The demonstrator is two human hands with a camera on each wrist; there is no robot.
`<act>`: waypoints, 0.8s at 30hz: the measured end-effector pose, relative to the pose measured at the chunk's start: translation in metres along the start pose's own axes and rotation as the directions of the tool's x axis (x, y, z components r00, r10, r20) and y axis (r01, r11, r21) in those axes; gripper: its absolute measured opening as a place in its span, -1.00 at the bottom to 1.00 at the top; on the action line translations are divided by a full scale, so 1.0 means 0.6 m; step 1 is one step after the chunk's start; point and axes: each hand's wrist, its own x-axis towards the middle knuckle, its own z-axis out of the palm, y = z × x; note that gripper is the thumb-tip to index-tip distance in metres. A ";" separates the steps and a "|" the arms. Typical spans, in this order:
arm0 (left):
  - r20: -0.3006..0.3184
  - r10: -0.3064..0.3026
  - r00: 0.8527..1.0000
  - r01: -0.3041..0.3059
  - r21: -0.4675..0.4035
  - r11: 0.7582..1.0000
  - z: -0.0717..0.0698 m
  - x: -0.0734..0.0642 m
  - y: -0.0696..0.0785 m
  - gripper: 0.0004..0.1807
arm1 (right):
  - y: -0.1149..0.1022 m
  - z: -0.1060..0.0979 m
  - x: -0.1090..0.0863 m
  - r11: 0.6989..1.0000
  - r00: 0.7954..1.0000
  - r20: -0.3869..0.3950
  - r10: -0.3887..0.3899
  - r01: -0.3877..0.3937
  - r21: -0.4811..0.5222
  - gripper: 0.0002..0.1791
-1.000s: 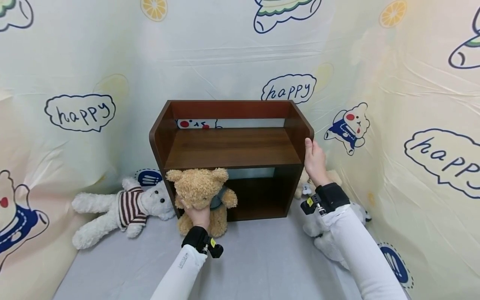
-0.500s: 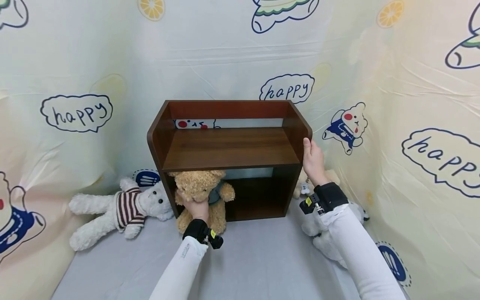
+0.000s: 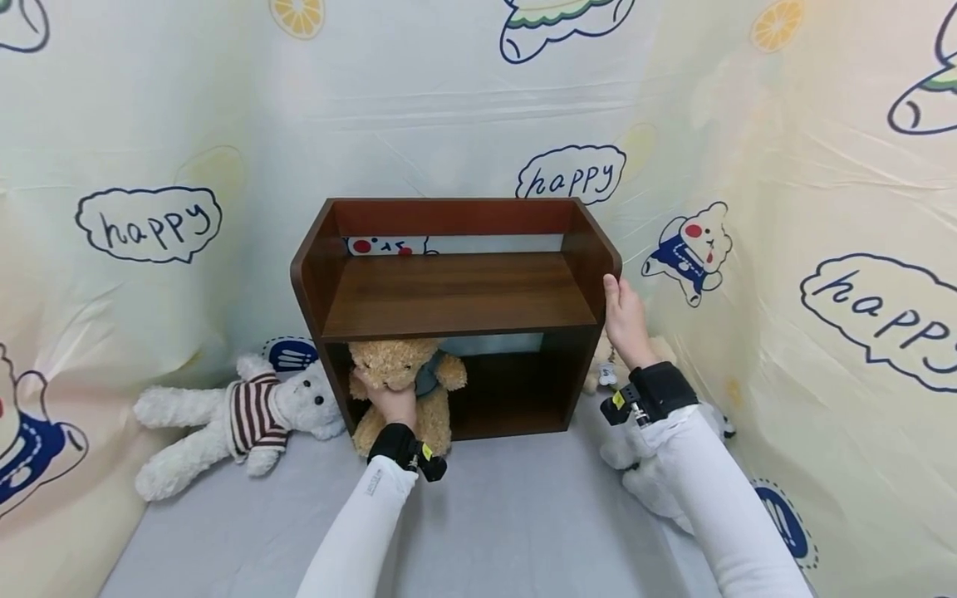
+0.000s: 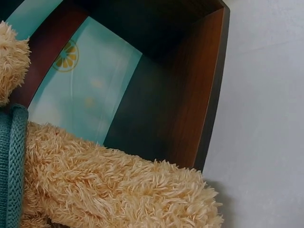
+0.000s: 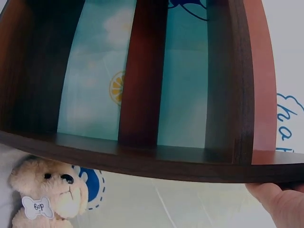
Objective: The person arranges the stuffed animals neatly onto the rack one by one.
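Note:
My left hand point(image 3: 394, 403) grips a curly tan teddy bear point(image 3: 435, 418) by its front, below the face. The bear sits upright in the left part of the lower compartment of a dark brown wooden shelf point(image 3: 459, 291), its head under the middle board and its feet at the front edge. In the left wrist view, its shaggy leg point(image 4: 118, 185) and teal knit clothing point(image 4: 10, 166) show close up, while the hand is out of frame. My right hand point(image 3: 628, 324) rests against the outer face of the shelf's right side panel point(image 5: 142, 168), fingers pointing up.
Left of the shelf, a white plush toy in a striped shirt point(image 3: 257, 415) lies on its side. To the right, behind my right arm, are a beige plush dog point(image 5: 52, 183) with a bone-shaped tag and a white plush toy point(image 3: 658, 490). Printed cloth point(image 3: 419, 108) hangs behind.
My left hand has pushed the teddy bear further back into the lower compartment, its head passing under the middle board. My right hand stays at the side panel.

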 end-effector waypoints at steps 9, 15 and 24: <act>0.041 0.227 0.973 -0.199 0.646 0.737 -0.013 0.009 -0.028 -0.15 | 0.005 -0.009 0.001 0.997 0.999 -0.027 -0.031 0.029 -0.068 -0.44; 0.066 0.250 0.966 -0.221 0.711 0.668 -0.013 0.014 -0.030 -0.15 | 0.001 -0.009 0.000 0.996 1.000 -0.019 -0.019 0.017 -0.085 -0.45; 0.085 0.215 0.973 -0.202 0.765 0.612 -0.012 0.034 -0.028 -0.06 | -0.001 -0.005 0.001 0.995 0.999 -0.015 -0.037 0.035 -0.097 -0.48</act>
